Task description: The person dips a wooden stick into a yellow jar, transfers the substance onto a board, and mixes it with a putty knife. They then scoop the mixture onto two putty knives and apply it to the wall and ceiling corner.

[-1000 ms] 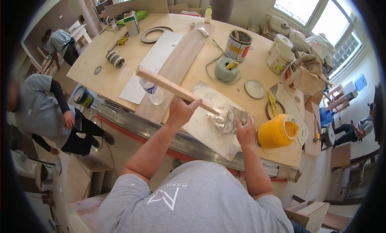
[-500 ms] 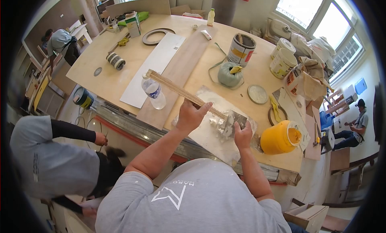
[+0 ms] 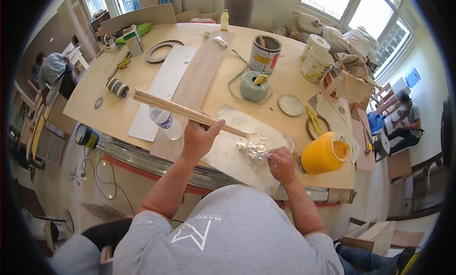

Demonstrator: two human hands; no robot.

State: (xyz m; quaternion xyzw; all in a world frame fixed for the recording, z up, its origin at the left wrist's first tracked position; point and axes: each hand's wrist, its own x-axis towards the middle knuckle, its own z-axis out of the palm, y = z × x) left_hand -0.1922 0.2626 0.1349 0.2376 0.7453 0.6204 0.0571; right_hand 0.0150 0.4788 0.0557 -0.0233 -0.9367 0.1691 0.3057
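My left hand (image 3: 199, 138) is wrapped round a long wooden stick (image 3: 161, 103), whose lower end reaches whitish putty (image 3: 259, 141). The putty lies in a heap on a smeared board (image 3: 222, 154) at the table's near edge. My right hand (image 3: 282, 166) is closed on a putty knife, its metal blade (image 3: 261, 155) down at the putty and largely covered. Right of that hand stands an open yellow tub (image 3: 316, 156). Partly behind the stick is a clear plastic bottle (image 3: 172, 129).
Across the table (image 3: 228, 92) are a large paint can (image 3: 264, 56), a green wrapped bundle (image 3: 253, 87), a round lid (image 3: 290, 105), a tape roll (image 3: 117, 88) and white buckets (image 3: 316, 65). A co-worker (image 3: 408, 118) sits at right; another person (image 3: 56, 71) bends at far left.
My right hand has turned over and brought the putty knife down onto the putty. The stick's tip has moved to the heap. The co-worker at my left has moved back, mostly out of view.
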